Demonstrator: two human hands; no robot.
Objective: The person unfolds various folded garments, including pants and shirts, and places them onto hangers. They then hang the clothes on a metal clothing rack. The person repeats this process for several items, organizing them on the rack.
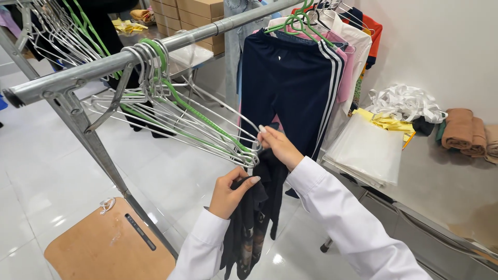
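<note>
Left hand (230, 193) pinches a black garment (254, 218); right hand (280, 147) touches wire hangers (171, 111).

So there's just one view here, a head-worn camera, looking down and forward from the wearer's own eye level. It sits really close to the action: the left hand (231, 193) and right hand (277, 146) fill the lower middle, both white sleeves running in from the bottom edge. The metal clothes rail (155, 46) cuts diagonally from the left edge toward the top centre, so the camera faces it at an angle rather than square on. White tiled floor (46, 171) shows underneath, a steel table (441, 181) on the right. The lens looks fairly wide. No second view to overlap with.
</note>
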